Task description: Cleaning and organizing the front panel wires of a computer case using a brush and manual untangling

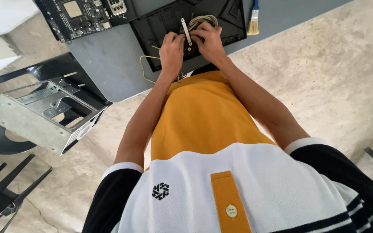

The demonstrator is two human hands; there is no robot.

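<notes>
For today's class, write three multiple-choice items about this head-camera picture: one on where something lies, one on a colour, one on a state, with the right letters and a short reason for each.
1. Where is the paintbrush?
A. on the grey table, to the right of the black panel
B. inside the metal drive cage
C. on the floor

2. What colour is the circuit board?
A. red
B. black
C. white

3. How are the left hand and right hand?
A. both at the cable bundle on the panel
B. both on the cage
C. one holding the brush

Answers: 1 A, it lies beside the panel; 2 B, its surface is dark; 3 A, both meet over the panel.
</notes>
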